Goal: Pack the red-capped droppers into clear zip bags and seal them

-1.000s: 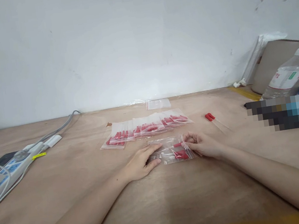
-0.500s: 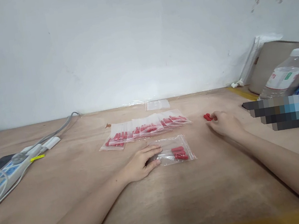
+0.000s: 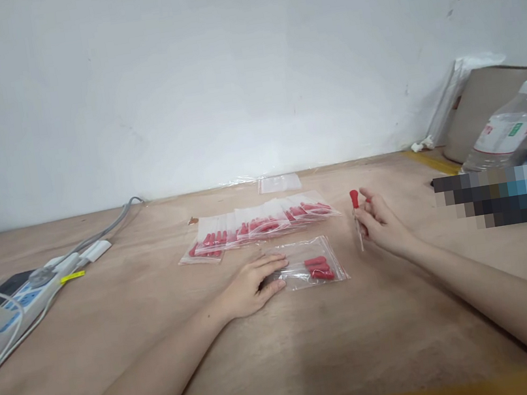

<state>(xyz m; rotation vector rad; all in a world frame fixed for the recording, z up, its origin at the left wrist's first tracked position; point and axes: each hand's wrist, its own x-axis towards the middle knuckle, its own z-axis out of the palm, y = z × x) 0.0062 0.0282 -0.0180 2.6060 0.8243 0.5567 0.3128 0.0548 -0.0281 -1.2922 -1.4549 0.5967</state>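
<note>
My left hand (image 3: 251, 285) lies flat, pinning the clear bag (image 3: 314, 269) to the table (image 3: 317, 354), while my right hand (image 3: 381, 226) pinches a red-bulbed dropper (image 3: 357, 216) upright (just right of the bag).

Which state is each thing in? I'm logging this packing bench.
Small clear zip bag: flat, holding red-capped pieces, pinned by left hand.
Red-bulbed glass dropper: upright, pinched in right hand.
Row of filled clear bags: lying overlapped.
Clear plastic water bottle: capped, leaning.
</note>
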